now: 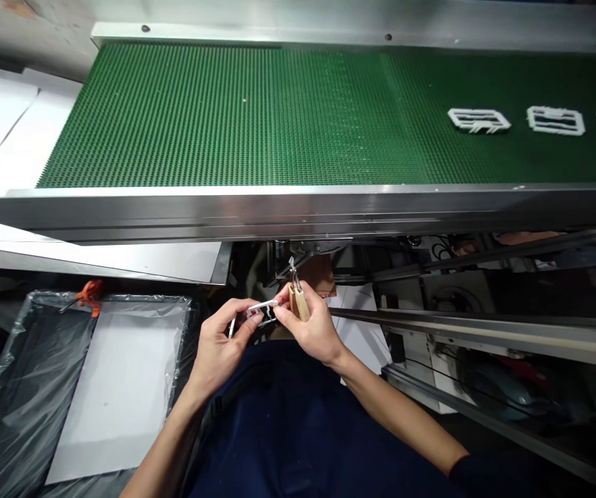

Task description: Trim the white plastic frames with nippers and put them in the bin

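Head: white frame (264,305), long axis crosswise, in grip of left hand (223,340), right hand (314,328).

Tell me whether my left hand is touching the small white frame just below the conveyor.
Touching. The head view shows the left hand gripping the white frame, the thumb pressed against it.

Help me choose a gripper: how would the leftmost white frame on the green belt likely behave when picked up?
Probably light, since the white frame is mostly thin bars around openings. It looks fairly stiff, though its thin projecting prongs might bend or snap. Rolling seems unlikely, as it lies flat on the green belt.
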The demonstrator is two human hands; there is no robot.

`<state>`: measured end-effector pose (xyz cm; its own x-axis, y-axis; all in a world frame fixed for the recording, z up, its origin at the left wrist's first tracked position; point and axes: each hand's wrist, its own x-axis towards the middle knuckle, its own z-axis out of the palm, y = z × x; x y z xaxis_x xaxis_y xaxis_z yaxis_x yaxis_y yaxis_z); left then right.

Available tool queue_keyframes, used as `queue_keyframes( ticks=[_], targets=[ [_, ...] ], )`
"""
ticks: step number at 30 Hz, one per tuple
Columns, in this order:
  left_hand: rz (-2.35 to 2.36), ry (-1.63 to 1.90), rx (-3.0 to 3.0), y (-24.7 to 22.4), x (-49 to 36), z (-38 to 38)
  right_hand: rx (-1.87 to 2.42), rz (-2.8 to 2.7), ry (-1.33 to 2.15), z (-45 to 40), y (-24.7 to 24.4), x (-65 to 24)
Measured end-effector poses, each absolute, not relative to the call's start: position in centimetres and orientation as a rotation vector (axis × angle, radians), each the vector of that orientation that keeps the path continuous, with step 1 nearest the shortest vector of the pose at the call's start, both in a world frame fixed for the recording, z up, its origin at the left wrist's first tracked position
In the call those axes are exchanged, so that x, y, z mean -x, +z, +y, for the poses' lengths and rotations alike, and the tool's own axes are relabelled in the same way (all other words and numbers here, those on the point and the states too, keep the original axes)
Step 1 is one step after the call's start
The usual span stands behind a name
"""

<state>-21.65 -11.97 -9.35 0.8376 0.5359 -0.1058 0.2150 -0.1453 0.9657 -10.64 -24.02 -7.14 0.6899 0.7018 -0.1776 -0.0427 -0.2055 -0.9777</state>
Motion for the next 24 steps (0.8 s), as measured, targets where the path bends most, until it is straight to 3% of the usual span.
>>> queue_keyframes(
  ticks=[14,24],
  targets=[
    [0.399,0.281,-1.978,-8.3,21.4,-10.9,1.852,-0.953,0.538,-25.0,-7.3,10.2],
    [0.313,0.072,-2.187,-6.9,20.3,-9.3,1.891,-1.233,0.420,-25.2,-7.3,9.6]
  ],
)
